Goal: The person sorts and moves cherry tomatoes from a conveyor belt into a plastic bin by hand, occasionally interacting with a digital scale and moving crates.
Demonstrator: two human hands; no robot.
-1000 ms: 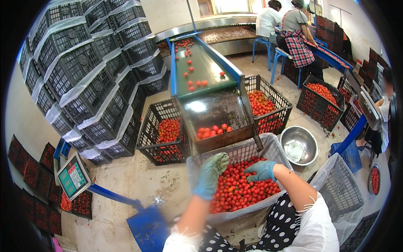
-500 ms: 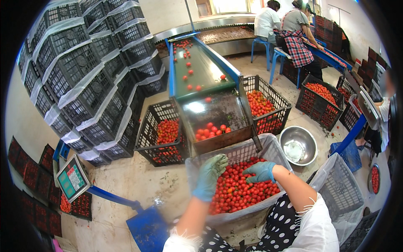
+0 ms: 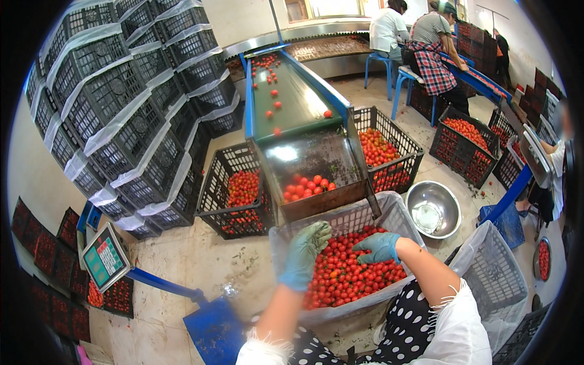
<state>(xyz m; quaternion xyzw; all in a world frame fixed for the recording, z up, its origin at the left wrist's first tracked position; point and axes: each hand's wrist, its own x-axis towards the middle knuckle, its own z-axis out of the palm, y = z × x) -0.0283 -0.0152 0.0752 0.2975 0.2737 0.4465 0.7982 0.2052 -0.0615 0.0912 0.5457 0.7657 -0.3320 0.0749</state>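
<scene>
Red cherry tomatoes (image 3: 344, 280) fill a large crate (image 3: 401, 210) lined with thin white plastic, right in front of me. My left hand (image 3: 308, 254), in a blue glove stained greenish at the fingers, is over the crate's left side. Its fingers are curled together, and whatever they may hold is hidden. On the right, my right hand (image 3: 379, 246) wears a blue glove. Its fingers stretch out over the tomatoes, apparently touching the top ones. Above the crate's far edge, several tomatoes (image 3: 307, 187) have gathered at the lip of a metal chute (image 3: 322, 155).
A green conveyor belt (image 3: 292, 97) carries tomatoes down to the chute. Black crates (image 3: 213, 204) flank it. To the right are a steel bowl (image 3: 433, 210) and a lined crate (image 3: 496, 267). Crates (image 3: 115, 103) rise in stacks at left, behind a scale (image 3: 106, 258). Other people sit farther back.
Tomatoes on the belt have moved down toward the chute, and the heap at its lip has grown slightly. Both my hands stay nearly where they were.
</scene>
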